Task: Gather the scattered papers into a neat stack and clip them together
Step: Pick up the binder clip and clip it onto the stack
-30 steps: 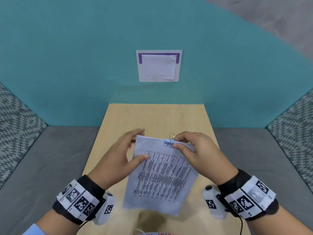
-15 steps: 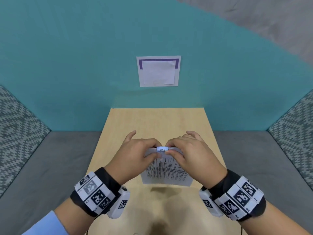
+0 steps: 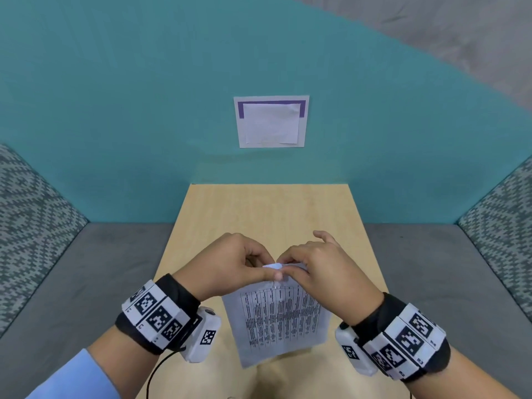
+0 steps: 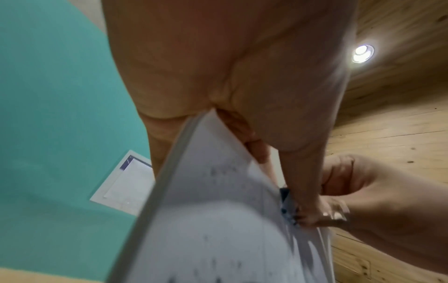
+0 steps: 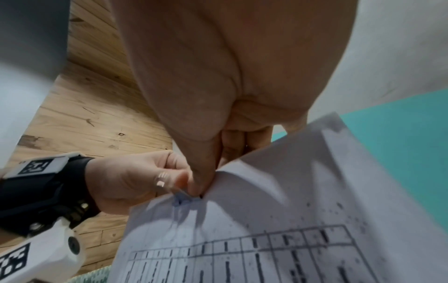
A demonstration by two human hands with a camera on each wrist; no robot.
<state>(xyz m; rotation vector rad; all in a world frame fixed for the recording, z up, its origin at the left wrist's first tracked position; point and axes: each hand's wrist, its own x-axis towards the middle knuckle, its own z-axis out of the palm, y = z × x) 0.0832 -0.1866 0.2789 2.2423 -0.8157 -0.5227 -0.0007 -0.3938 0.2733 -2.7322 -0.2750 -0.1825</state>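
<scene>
A stack of white papers (image 3: 276,321) printed with a dark table hangs above the wooden table (image 3: 270,211), held up by its top edge. A pale blue binder clip (image 3: 273,266) sits on the middle of that edge. My left hand (image 3: 230,263) pinches the paper and clip from the left with thumb and forefinger. From the right, my right hand (image 3: 319,269) pinches the same spot. The left wrist view shows the clip (image 4: 288,206) under my left thumb; the right wrist view shows the clip (image 5: 181,199) at both thumb tips. The clip's wire handles are hidden.
The narrow wooden table runs to a teal partition (image 3: 115,110) carrying a white notice with a purple border (image 3: 272,122). Grey seat cushions (image 3: 72,283) flank the table, with patterned cushions (image 3: 26,214) at both sides.
The stack tipped away, then came back toward me, so more of the printed sheet shows. Both hands closed in on the clip; its wire handles, seen a second ago, are no longer in sight.
</scene>
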